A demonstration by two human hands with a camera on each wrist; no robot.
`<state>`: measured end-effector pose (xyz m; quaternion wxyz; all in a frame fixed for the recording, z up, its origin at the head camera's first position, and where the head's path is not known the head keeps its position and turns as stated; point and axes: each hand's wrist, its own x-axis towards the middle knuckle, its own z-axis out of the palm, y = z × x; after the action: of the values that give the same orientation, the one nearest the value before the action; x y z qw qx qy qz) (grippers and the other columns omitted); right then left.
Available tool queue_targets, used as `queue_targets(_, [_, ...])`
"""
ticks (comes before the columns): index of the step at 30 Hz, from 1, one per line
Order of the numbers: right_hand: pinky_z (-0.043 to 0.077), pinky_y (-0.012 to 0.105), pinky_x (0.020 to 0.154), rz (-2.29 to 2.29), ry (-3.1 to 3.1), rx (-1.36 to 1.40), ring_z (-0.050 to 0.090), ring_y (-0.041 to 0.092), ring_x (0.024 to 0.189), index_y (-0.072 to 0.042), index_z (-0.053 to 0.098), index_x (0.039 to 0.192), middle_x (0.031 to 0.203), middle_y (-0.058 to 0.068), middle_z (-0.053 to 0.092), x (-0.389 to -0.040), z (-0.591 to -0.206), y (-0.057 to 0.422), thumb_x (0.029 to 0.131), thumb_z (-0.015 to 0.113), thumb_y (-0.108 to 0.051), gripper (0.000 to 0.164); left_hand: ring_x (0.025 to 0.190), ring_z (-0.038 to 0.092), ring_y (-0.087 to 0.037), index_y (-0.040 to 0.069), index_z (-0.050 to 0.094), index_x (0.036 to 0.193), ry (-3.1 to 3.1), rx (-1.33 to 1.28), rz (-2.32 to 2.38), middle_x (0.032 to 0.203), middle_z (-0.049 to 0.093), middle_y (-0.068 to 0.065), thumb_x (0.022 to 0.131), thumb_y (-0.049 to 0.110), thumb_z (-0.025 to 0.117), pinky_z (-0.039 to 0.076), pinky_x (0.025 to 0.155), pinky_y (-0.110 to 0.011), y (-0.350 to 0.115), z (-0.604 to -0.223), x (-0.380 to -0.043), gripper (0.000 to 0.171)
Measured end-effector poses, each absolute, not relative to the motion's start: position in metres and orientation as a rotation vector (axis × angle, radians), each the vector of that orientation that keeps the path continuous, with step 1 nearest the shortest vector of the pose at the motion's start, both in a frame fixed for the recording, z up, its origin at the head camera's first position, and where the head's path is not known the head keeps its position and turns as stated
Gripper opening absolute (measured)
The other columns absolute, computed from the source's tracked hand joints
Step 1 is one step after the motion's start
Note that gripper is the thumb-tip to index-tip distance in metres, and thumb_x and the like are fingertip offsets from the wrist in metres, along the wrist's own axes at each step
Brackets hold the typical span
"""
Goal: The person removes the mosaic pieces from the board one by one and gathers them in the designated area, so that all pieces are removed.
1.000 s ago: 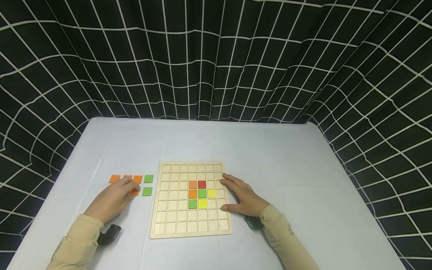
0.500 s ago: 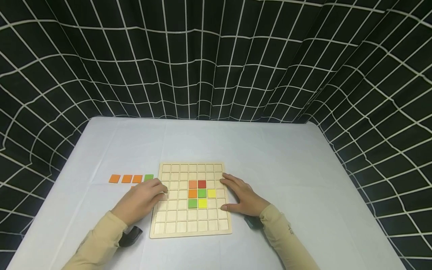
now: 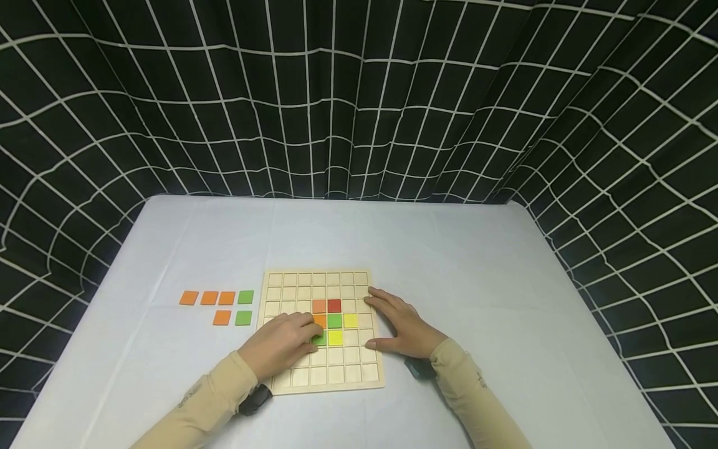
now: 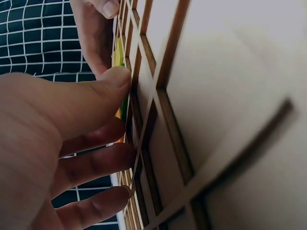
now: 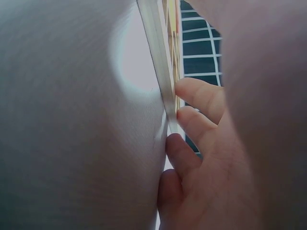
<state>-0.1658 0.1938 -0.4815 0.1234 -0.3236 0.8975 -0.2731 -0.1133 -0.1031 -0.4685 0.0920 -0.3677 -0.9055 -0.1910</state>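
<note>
A wooden grid board [image 3: 359, 374] lies on the table with a small cluster of coloured square tiles in its middle cells. My left hand [image 3: 282, 342] reaches over the board from the left. Its thumb and index fingertips are apart, right at a green tile [image 3: 320, 340] at the lower left of the cluster. In the left wrist view, green shows between thumb [image 4: 103, 88] and index finger. Other cluster tiles include a red tile [image 3: 334, 305] and a yellow tile [image 3: 335, 337]. My right hand [image 3: 408, 329] rests along the board's right edge, fingers spread, fingertips on the rim [image 5: 165, 81].
Left of the board lie several loose orange tiles [image 3: 209, 298] and two green tiles [image 3: 244, 318] in two rows. A white cloth [image 3: 477, 268] covers the table. A dark curtain with a white grid [image 3: 336, 112] hangs behind and at the sides.
My left hand has moved right, from the loose orange tiles, across the board's left edge to the tile cluster. The loose tiles stay where they were. My right hand holds its place.
</note>
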Motion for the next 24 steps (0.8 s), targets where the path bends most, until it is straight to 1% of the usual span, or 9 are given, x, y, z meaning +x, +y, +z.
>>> queue_targets(4, [0.028, 0.057, 0.108, -0.791, 2.621, -0.954, 0.024, 0.028, 0.144, -0.017, 0.035, 0.147, 0.157, 0.001, 0.023, -0.1659, -0.4812, 0.1932, 0.081, 0.070, -0.053, 0.083, 0.080, 0.056, -0.006, 0.017, 0.069, 0.101, -2.707, -1.091, -0.544, 0.093, 0.060, 0.009, 0.083, 0.025, 0.075, 0.050, 0.073, -0.026, -0.1028, -0.4712, -0.1136, 0.020])
queue_targets(12, [0.028, 0.058, 0.108, -0.800, 2.618, -0.947, 0.024, 0.028, 0.144, -0.016, 0.035, 0.147, 0.157, 0.002, 0.023, -0.1652, -0.4797, 0.1933, 0.081, 0.071, -0.051, 0.083, 0.076, 0.053, -0.006, 0.015, 0.069, 0.099, -2.688, -1.107, -0.551, 0.090, 0.059, 0.008, 0.081, 0.022, 0.076, 0.050, 0.070, -0.025, -0.1016, -0.4714, -0.1144, 0.020])
queue_targets(18, [0.028, 0.057, 0.108, -0.796, 2.619, -0.940, 0.023, 0.027, 0.144, -0.017, 0.035, 0.146, 0.157, 0.001, 0.023, -0.1653, -0.4805, 0.1936, 0.081, 0.071, -0.053, 0.083, 0.078, 0.055, -0.007, 0.015, 0.069, 0.100, -2.700, -1.099, -0.560, 0.092, 0.060, 0.008, 0.085, 0.021, 0.073, 0.050, 0.072, -0.025, -0.1010, -0.4712, -0.1140, 0.016])
queue_targets(24, [0.028, 0.056, 0.109, -0.784, 2.621, -0.926, 0.023, 0.026, 0.144, -0.018, 0.035, 0.147, 0.157, 0.000, 0.023, -0.1658, -0.4810, 0.1933, 0.080, 0.070, -0.055, 0.083, 0.076, 0.051, -0.006, 0.016, 0.069, 0.099, -2.707, -1.104, -0.573, 0.091, 0.057, 0.008, 0.086, 0.019, 0.072, 0.049, 0.071, -0.025, -0.1002, -0.4698, -0.1137, 0.014])
